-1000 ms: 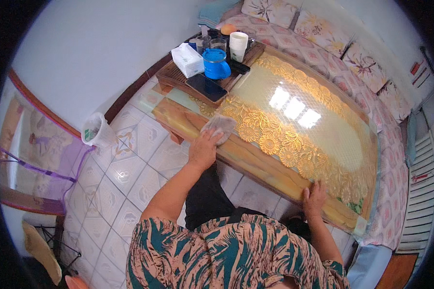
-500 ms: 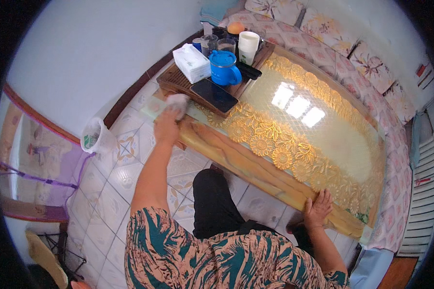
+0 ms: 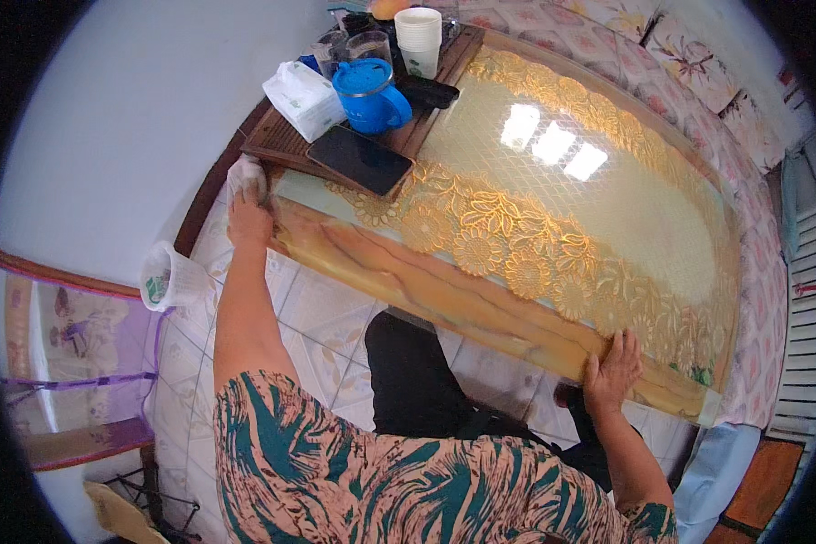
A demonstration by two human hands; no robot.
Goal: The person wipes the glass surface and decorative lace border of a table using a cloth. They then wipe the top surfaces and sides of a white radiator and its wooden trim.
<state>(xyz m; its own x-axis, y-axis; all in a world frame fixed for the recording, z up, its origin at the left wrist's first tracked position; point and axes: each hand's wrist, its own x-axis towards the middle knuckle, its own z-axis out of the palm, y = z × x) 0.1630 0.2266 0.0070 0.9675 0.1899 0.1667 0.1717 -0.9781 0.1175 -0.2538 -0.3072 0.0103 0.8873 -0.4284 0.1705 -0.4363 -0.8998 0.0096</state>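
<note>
My left hand (image 3: pixel 248 219) is closed on a crumpled white cloth (image 3: pixel 247 176), pressed against the far left corner of a long low table. That table (image 3: pixel 363 256) has a marbled yellow-brown edge, and a clear cover with gold flowers (image 3: pixel 490 222) lies over its top. My right hand (image 3: pixel 614 372) rests on the table's front edge toward the right, its fingers stretched out on the cover. Nothing shows in it. Nearest my left hand is a brown slatted tea tray (image 3: pixel 272 143) holding a black phone (image 3: pixel 361 160).
Also on the tray are a tissue pack (image 3: pixel 303 98), a blue lidded mug (image 3: pixel 370 98), stacked paper cups (image 3: pixel 418 41) and glasses (image 3: pixel 369 45). A white waste basket (image 3: pixel 172 276) stands on the tiled floor by the wall. A patterned sofa (image 3: pixel 743 245) borders the table's far side.
My left hand has moved with the cloth from the table's front edge by the tray to the far left corner. My view has shifted; my right hand stays on the edge.
</note>
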